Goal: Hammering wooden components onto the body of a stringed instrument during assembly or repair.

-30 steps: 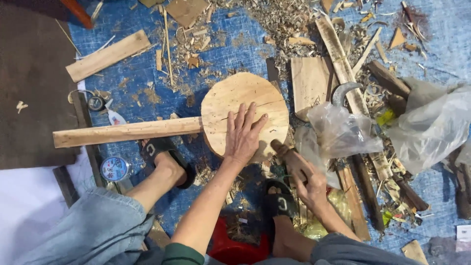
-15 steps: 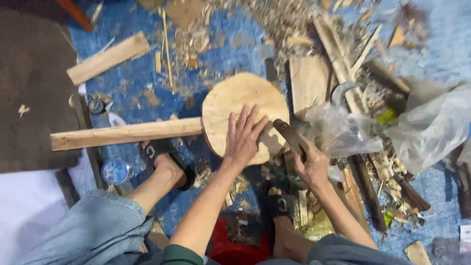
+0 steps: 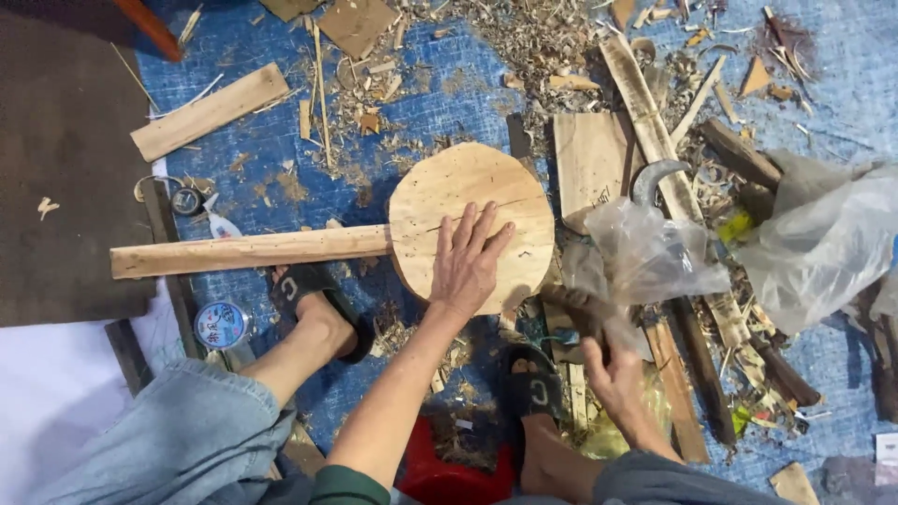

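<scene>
The floor is covered by a blue tarpaulin, which fills most of the view and is strewn with wood shavings, thickest toward 12 o'clock. A dark board is laid over the tarpaulin at 9 o'clock. Crumpled clear plastic bags are heaped at 3 o'clock, among offcuts and slats. A flat plank is seen just right of centre, and a shorter pale plank lies at 10 o'clock.

At the centre, a round wooden disc with a long flat handle reaching toward 9 o'clock is laid flat on the tarpaulin. The left hand is pressed palm-down on the disc's lower half, its fingers spread wide. The right hand, at 5 o'clock, is closed around a dark wooden tool handle; the tool's head is hidden behind plastic.

Two sandalled feet are planted at 6 and 7 o'clock. A small round tin is set at 8 o'clock.
</scene>
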